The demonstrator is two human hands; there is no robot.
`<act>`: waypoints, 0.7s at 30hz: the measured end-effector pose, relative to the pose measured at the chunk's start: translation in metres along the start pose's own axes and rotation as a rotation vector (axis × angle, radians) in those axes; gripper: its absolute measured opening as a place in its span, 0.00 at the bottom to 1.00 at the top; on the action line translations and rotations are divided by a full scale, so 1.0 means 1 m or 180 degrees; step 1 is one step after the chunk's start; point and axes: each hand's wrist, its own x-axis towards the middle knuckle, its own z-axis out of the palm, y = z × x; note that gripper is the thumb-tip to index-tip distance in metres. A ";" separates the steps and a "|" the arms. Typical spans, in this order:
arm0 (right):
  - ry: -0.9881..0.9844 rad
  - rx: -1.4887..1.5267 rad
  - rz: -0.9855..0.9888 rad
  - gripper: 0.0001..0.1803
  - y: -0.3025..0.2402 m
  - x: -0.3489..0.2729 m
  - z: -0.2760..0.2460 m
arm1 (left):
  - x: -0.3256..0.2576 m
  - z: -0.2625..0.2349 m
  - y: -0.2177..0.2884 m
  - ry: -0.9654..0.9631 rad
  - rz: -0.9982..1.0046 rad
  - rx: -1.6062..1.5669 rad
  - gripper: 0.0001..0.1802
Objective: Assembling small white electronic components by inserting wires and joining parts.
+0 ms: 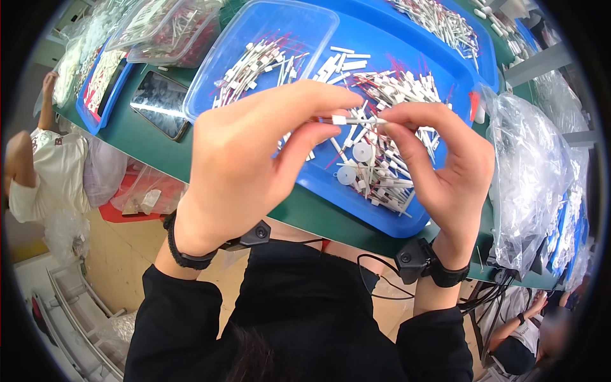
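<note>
My left hand (238, 149) and my right hand (449, 162) hold one small slim part (358, 121) between them, above a blue tray (375, 218). It is a thin grey-white rod with a white block near its left end. Thumb and forefinger of my left hand pinch beside the block; those of my right hand pinch the rod's other end. Beneath lie heaps of similar white parts (382, 178), some with thin red wires. Two round white discs, one of them a perforated disc (362, 151), rest on the heap. A clear plastic box (328, 28) with more parts sits in the tray's left side.
A dark phone (160, 104) lies on the green table (127, 141) at left, near a small blue bin (108, 114). Filled clear tubs (168, 48) stand behind it. Plastic bags (528, 172) crowd the right side. Cables (388, 290) hang by my right wrist. Other people sit left and lower right.
</note>
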 end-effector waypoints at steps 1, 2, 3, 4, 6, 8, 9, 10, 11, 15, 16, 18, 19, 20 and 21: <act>0.0087 -0.0135 0.0009 0.08 -0.001 0.000 0.000 | 0.000 -0.003 -0.001 -0.0089 0.0002 -0.0022 0.12; 0.0087 -0.0132 0.0010 0.08 -0.001 0.000 0.001 | 0.000 -0.003 0.000 -0.0091 0.0001 -0.0020 0.12; 0.0132 -0.0160 -0.0163 0.08 -0.002 0.000 0.002 | -0.001 -0.004 0.001 -0.0096 0.0002 0.0014 0.12; 0.0176 -0.0187 -0.0336 0.08 -0.002 0.001 0.004 | -0.002 -0.004 0.001 -0.0101 0.0004 0.0048 0.11; 0.0170 -0.0195 -0.0383 0.09 -0.002 -0.001 0.008 | -0.002 -0.003 0.002 -0.0054 0.0056 0.0067 0.11; 0.0162 -0.0200 -0.0433 0.10 -0.001 -0.001 0.009 | -0.003 -0.003 0.003 -0.0005 0.0105 0.0091 0.10; 0.0174 -0.0256 -0.0543 0.11 0.000 0.000 0.009 | -0.004 -0.003 0.003 0.0022 0.0170 0.0123 0.10; 0.0186 -0.0311 -0.0653 0.11 0.001 0.000 0.009 | -0.005 -0.004 0.003 0.0049 0.0234 0.0156 0.09; 0.0183 -0.0309 -0.0660 0.11 0.001 0.001 0.009 | -0.005 -0.005 0.003 0.0056 0.0233 0.0160 0.09; 0.0169 -0.0418 -0.0617 0.12 -0.001 -0.001 0.008 | -0.006 -0.007 0.000 0.0001 0.0547 0.0228 0.11; 0.0150 -0.0438 -0.0566 0.12 -0.002 -0.001 0.007 | -0.006 -0.007 -0.002 -0.0002 0.0689 0.0290 0.12; 0.0111 -0.0418 -0.0583 0.12 -0.003 0.000 0.007 | -0.007 -0.006 -0.003 0.0062 0.0864 0.0316 0.13; 0.0075 -0.0400 -0.0599 0.12 -0.003 0.001 0.007 | -0.006 -0.005 -0.003 0.0123 0.1042 0.0341 0.14; 0.0074 -0.0397 -0.0597 0.12 -0.003 0.001 0.007 | -0.006 -0.004 -0.003 0.0122 0.1039 0.0341 0.14; 0.0056 -0.0461 -0.0696 0.12 -0.003 0.001 0.008 | -0.006 -0.004 -0.003 0.0096 0.0994 0.0227 0.14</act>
